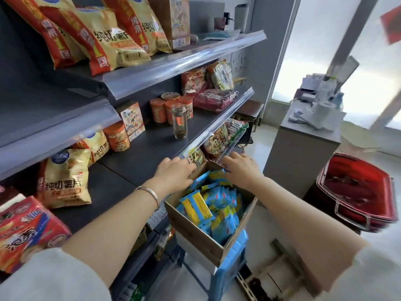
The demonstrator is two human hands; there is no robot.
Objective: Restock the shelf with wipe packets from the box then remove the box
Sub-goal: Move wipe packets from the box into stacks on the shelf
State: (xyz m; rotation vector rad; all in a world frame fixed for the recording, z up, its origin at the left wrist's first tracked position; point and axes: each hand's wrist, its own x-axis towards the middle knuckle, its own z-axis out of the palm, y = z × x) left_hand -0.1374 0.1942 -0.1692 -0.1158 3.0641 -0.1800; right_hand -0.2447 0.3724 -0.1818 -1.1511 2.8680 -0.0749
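The left hand and right hand meet a full box's far rim, grips unclear; no packets yet on the shelf alongside.

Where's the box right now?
Head view, lower centre: the box sits on the blue stool, just right of the shelf.

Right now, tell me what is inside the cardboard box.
Blue and yellow wipe packets, loosely piled, fill the cardboard box. The pile covers the box floor and anything lower down, so those cannot be seen.
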